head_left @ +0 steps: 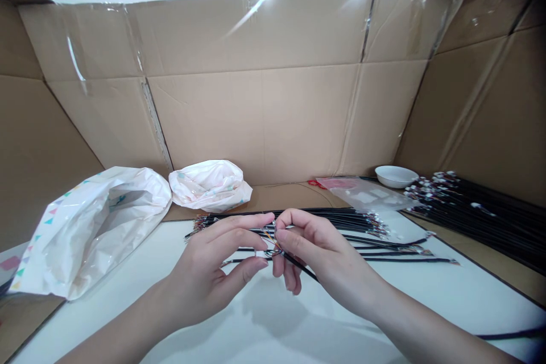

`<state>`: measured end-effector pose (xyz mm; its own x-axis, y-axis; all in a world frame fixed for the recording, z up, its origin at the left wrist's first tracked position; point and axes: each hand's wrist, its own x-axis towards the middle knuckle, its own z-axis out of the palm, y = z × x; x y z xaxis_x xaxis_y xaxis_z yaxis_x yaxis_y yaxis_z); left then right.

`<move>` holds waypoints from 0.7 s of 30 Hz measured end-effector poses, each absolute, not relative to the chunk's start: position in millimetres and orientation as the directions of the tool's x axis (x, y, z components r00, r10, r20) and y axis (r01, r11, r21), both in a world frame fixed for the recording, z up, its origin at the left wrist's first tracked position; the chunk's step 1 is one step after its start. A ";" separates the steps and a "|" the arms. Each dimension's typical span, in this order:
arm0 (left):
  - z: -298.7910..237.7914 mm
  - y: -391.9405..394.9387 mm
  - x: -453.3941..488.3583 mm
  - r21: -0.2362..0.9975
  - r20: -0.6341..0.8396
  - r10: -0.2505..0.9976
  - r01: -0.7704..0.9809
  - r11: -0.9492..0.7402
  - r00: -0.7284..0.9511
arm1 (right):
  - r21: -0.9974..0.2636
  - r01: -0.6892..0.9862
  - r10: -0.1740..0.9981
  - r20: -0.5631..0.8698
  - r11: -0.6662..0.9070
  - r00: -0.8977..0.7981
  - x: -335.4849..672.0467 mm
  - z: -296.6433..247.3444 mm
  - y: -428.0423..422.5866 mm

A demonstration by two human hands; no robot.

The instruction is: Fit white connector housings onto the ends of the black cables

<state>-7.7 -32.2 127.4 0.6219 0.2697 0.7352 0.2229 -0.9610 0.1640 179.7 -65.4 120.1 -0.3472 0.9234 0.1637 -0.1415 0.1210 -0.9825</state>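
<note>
My left hand point(226, 259) pinches a small white connector point(259, 253) between thumb and fingers. Thin coloured wires point(269, 235) run from the connector area toward my right hand point(313, 242), whose thumb and index finger are closed on them. A black cable point(302, 267) passes under the right fingers and slants down to the right. The wire tips between the two hands are too small to make out. Behind the hands, a row of black cables point(336, 219) with bare coloured ends lies across the white table point(273, 335).
Two white plastic bags point(102, 233) with coloured patterns stand at the left. Toward the back right are a clear plastic bag point(367, 193) and a white bowl point(396, 176). A thick bundle of black cables point(490, 222) with white connectors lies far right. Cardboard walls point(256, 108) enclose the table.
</note>
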 end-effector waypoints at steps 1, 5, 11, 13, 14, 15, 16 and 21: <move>127.8 -32.0 -7.7 0.171 0.731 0.272 0.218 -0.961 0.625 | -0.983 -0.139 0.924 0.159 0.117 -0.349 179.8 120.2 -65.6; 126.7 -30.8 -8.2 0.173 0.736 0.262 0.201 -0.964 0.624 | -0.985 -0.144 0.926 0.139 0.093 -0.352 180.1 120.7 -65.4; 127.1 -32.4 -8.0 0.156 0.751 0.247 0.200 -0.967 0.612 | -0.988 -0.113 0.935 0.133 0.101 -0.330 177.6 120.3 -64.8; 128.1 -33.7 -7.8 0.157 0.751 0.244 0.193 -0.969 0.614 | -0.989 -0.086 0.939 0.139 0.118 -0.313 176.7 120.7 -65.1; 128.5 -34.1 -7.6 0.157 0.750 0.243 0.192 -0.969 0.615 | -0.989 -0.079 0.942 0.142 0.124 -0.304 176.4 121.1 -65.2; 128.7 -34.3 -7.5 0.155 0.750 0.242 0.193 -0.969 0.615 | -0.989 -0.076 0.945 0.145 0.128 -0.295 176.3 121.4 -65.3; 128.8 -34.3 -7.3 0.153 0.750 0.245 0.199 -0.968 0.615 | -0.989 -0.074 0.946 0.147 0.131 -0.288 176.2 121.8 -65.4; 128.1 -33.5 -6.5 0.146 0.751 0.257 0.227 -0.963 0.608 | -0.983 -0.055 0.944 0.185 0.176 -0.273 176.7 122.6 -66.1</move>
